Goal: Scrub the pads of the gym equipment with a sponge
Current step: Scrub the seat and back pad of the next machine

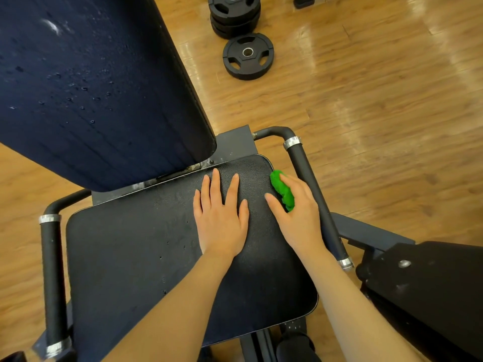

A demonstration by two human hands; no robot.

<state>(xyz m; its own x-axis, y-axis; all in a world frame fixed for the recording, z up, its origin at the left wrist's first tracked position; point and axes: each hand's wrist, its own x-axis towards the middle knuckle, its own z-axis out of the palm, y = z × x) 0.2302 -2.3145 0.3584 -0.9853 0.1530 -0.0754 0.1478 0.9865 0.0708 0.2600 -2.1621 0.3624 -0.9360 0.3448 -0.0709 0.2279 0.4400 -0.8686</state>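
A dark seat pad (136, 254) of a gym machine lies below me, wet with small droplets. Its upright back pad (91, 87), dark blue and also beaded with water, rises at the upper left. My left hand (220, 218) lies flat on the seat pad with straight, spread fingers. My right hand (298, 212) grips a green sponge (281, 189) and presses it against the seat pad's right edge near the back corner. Most of the sponge is hidden under my fingers.
Black side handles with silver collars flank the seat: the left handle (53, 280) and the right handle (313, 189), just beyond my right hand. Black weight plates (248, 56) lie on the wooden floor behind. A black machine part (423, 288) sits at the lower right.
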